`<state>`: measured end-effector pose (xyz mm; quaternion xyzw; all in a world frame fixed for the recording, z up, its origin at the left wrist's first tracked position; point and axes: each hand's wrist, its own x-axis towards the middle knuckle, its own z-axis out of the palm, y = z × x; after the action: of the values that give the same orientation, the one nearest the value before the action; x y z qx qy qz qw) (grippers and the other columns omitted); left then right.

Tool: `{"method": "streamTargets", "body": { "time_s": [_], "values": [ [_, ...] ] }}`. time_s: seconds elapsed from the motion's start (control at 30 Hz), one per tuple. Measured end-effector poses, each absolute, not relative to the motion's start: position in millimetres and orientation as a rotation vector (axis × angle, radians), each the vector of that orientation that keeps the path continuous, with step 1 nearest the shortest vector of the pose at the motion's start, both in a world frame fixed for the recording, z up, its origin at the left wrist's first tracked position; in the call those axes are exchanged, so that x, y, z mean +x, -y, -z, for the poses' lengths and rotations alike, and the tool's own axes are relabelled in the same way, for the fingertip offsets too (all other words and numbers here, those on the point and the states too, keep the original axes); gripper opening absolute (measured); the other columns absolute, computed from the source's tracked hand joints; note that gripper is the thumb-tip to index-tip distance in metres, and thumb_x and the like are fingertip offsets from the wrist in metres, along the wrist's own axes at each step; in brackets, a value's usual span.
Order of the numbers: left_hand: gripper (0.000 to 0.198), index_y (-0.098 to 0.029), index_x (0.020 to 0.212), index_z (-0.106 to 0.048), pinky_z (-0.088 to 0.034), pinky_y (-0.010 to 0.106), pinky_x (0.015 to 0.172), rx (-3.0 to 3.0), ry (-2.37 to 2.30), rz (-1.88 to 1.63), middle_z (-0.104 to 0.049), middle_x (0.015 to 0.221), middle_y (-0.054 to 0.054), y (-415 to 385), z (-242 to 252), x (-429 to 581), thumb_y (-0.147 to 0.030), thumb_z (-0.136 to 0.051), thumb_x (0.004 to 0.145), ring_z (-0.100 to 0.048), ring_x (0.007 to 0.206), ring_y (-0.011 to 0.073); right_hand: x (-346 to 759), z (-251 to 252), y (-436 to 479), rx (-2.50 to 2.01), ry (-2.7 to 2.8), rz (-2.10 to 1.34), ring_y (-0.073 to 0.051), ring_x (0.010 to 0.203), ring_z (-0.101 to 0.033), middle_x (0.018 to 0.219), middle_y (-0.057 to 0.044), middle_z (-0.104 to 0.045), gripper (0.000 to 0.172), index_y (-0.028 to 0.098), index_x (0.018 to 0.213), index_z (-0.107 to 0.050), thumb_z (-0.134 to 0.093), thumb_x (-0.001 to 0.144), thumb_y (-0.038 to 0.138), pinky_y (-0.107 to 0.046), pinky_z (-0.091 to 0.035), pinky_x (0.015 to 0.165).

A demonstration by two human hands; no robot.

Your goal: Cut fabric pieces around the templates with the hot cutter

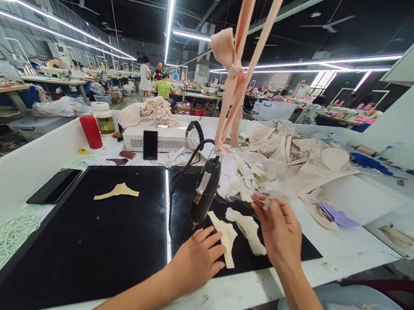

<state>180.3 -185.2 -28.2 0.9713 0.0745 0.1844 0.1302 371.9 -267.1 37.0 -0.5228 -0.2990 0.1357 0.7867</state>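
Observation:
My left hand (198,260) lies with its fingers spread on the black board, its fingertips at the edge of a cream cut fabric piece (230,239). Just above it hangs a black hand tool (206,187) with a cord and a narrow metal tip, tied to peach fabric straps (231,98). My right hand (280,229) is raised over the board's right side, thumb and fingers pinched together; a small pale bit shows at them, too small to name. Below that hand is a fluffy white piece (249,231). Another cream piece (120,191) lies alone on the left.
A phone (55,186) rests at the board's left edge, beside tangled pale green cord (1,242). Behind stand a red cylinder (91,132), a jar (102,117) and a white machine (157,140). Beige garments (299,155) are heaped at back right. People work far off.

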Motion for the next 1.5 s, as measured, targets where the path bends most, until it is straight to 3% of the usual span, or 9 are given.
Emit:
{"method": "streamTargets", "body": {
  "time_s": [0.17,0.3,0.4,0.5,0.6,0.73,0.83,1.1,1.5],
  "values": [
    [0.032,-0.024,0.130,-0.061,-0.041,0.047,0.117,2.743,-0.217,-0.562,-0.057,0.147,0.006,185,29,180,-0.036,-0.059,0.100,-0.047,0.140,0.0278,347,-51,295,-1.061,0.741,-0.266,-0.016,0.081,-0.062,0.081,0.000,-0.063,0.033,0.026,0.091,-0.067,-0.058,0.097,0.057,-0.026,-0.053,0.078],
    [0.034,-0.021,0.136,-0.058,-0.036,0.042,0.121,2.484,-0.176,-0.579,-0.057,0.146,0.007,185,21,172,-0.026,-0.049,0.104,-0.047,0.141,0.0224,315,-39,313,-1.121,0.862,-0.363,-0.017,0.070,-0.058,0.071,-0.002,-0.060,0.036,0.024,0.083,-0.068,-0.057,0.098,0.055,-0.025,-0.050,0.066],
    [0.031,-0.022,0.123,-0.066,-0.044,0.040,0.114,2.013,-0.312,-0.504,-0.068,0.129,0.006,185,9,160,-0.030,-0.042,0.105,-0.059,0.125,0.0204,296,-26,320,-1.168,0.919,-0.425,-0.017,0.066,-0.056,0.069,-0.003,-0.060,0.035,0.023,0.082,-0.068,-0.054,0.101,0.049,-0.026,-0.047,0.061],
    [0.047,-0.018,0.111,-0.070,-0.054,0.037,0.096,1.655,-0.422,-0.385,-0.072,0.106,0.008,183,-3,146,-0.050,-0.035,0.106,-0.067,0.101,0.0196,281,-14,321,-1.240,0.976,-0.492,-0.018,0.066,-0.056,0.069,-0.002,-0.060,0.035,0.023,0.083,-0.067,-0.050,0.102,0.047,-0.027,-0.046,0.062],
    [0.055,-0.013,0.100,-0.071,-0.053,0.031,0.086,1.355,-0.443,-0.249,-0.068,0.088,0.005,180,-13,130,-0.066,-0.055,0.093,-0.064,0.084,0.0154,263,-8,316,-1.313,0.996,-0.603,-0.018,0.067,-0.057,0.068,-0.001,-0.060,0.038,0.023,0.081,-0.067,-0.050,0.102,0.050,-0.027,-0.046,0.065],
    [0.045,-0.012,0.087,-0.070,-0.044,0.023,0.070,1.254,-0.515,-0.238,-0.061,0.074,-0.001,173,-23,104,-0.055,-0.080,0.076,-0.051,0.067,0.0085,242,-7,304,-1.378,0.891,-0.712,-0.017,0.071,-0.060,0.085,-0.002,-0.069,0.029,0.026,0.095,-0.071,-0.062,0.094,0.054,-0.026,-0.050,0.068],
    [0.040,-0.012,0.088,-0.070,-0.037,0.023,0.064,1.294,-0.596,-0.281,-0.062,0.075,0.000,163,-26,83,-0.050,-0.080,0.077,-0.048,0.066,0.0089,235,-2,296,-1.376,0.808,-0.808,-0.018,0.078,-0.064,0.106,-0.005,-0.073,0.038,0.029,0.112,-0.071,-0.070,0.086,0.057,-0.026,-0.054,0.068],
    [0.034,-0.013,0.086,-0.068,-0.031,0.023,0.059,1.383,-0.725,-0.318,-0.062,0.074,0.000,142,-28,41,-0.045,-0.076,0.081,-0.044,0.063,0.0082,230,14,278,-1.563,1.005,-1.000,-0.017,0.062,-0.058,0.063,0.001,-0.062,0.035,0.024,0.095,-0.078,-0.069,0.081,0.055,-0.027,-0.048,0.063],
    [0.023,-0.016,0.083,-0.057,-0.019,0.020,0.052,1.400,-0.900,-0.305,-0.052,0.075,-0.003,126,-27,8,-0.037,-0.066,0.081,-0.032,0.060,0.0066,197,8,253,-1.517,1.032,-1.047,-0.015,0.061,-0.047,0.062,0.003,-0.050,0.025,0.022,0.077,-0.070,-0.065,0.079,0.046,-0.025,-0.039,0.059]
  ]
}}
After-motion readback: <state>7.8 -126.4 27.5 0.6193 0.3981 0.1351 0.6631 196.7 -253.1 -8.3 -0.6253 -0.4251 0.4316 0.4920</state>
